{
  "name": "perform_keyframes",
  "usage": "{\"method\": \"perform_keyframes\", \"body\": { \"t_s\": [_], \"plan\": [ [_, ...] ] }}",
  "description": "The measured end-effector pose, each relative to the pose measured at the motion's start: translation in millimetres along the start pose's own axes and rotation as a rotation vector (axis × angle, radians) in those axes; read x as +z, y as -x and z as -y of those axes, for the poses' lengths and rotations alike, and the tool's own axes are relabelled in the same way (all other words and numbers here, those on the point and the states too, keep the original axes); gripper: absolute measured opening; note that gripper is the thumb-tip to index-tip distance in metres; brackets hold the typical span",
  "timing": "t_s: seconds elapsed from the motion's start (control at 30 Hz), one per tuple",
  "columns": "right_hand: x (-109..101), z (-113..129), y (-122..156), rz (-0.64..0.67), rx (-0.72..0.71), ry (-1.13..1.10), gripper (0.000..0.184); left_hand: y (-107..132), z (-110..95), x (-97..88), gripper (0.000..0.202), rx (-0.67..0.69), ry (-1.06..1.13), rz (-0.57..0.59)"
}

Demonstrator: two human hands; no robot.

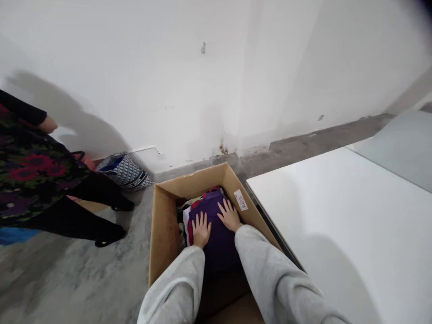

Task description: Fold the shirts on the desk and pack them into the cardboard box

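Observation:
Both my arms, in light grey sleeves, reach down into an open cardboard box (162, 234). Inside lies a folded purple garment (219, 238) on top of other clothes, whose red and white edges show at its left side. My left hand (201, 230) rests on the garment's left part, fingers spread. On its upper right part lies my right hand (229, 216), palm down and fingers apart, close to the box's right wall. A white label (240, 200) with red print is stuck inside that wall. My forearms hide part of the box's near end.
A white table (354, 216) stands right of the box. At left a person (37, 175) in a flowered top and black trousers stands on the concrete floor (91, 279). A patterned bag (126, 171) sits by the white wall (151, 81).

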State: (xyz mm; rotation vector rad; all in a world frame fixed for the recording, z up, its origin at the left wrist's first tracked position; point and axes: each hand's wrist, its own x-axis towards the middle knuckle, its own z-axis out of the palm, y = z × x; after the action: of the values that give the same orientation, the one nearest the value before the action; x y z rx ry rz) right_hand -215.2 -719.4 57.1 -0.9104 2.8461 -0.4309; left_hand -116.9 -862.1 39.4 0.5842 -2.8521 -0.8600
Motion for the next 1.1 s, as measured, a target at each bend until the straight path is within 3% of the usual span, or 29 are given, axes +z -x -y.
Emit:
{"method": "perform_keyframes", "body": {
  "t_s": [0.13, 0.27, 0.4, 0.5, 0.6, 0.73, 0.83, 0.93, 1.1],
  "plan": [
    [-30, 6, 13, 0.019, -0.061, 0.018, 0.054, -8, -15, -18.1, 0.043, -0.013, -0.059, -0.067],
    [-76, 28, 13, -0.001, -0.024, -0.005, 0.032, -35, -53, -61.1, 0.037, 0.144, -0.055, -0.114],
    [-149, 37, 21, -0.162, 0.006, -0.039, 0.029, -49, -137, -111.8, 0.039, 0.435, 0.020, -0.196],
    [-213, 23, 61, -0.381, 0.045, -0.026, 0.030, -24, -214, -138.7, 0.033, 0.713, 0.213, -0.238],
    [-266, -6, 133, -0.600, 0.160, -0.005, 0.026, 28, -276, -153.2, 0.027, 0.888, 0.458, -0.100],
    [-304, -63, 256, -0.806, 0.414, -0.012, 0.021, 96, -320, -159.9, 0.021, 1.055, 0.629, 0.251],
    [-311, -108, 357, -0.877, 0.668, 0.031, 0.021, 131, -333, -161.7, 0.020, 1.140, 0.646, 0.469],
    [-307, -143, 462, -0.917, 0.982, 0.136, 0.023, 157, -347, -162.3, 0.021, 1.164, 0.591, 0.572],
    [-286, -165, 645, -1.004, 1.465, 0.229, 0.033, 201, -396, -145.2, 0.027, 1.187, 0.475, 0.700]
  ]
}}
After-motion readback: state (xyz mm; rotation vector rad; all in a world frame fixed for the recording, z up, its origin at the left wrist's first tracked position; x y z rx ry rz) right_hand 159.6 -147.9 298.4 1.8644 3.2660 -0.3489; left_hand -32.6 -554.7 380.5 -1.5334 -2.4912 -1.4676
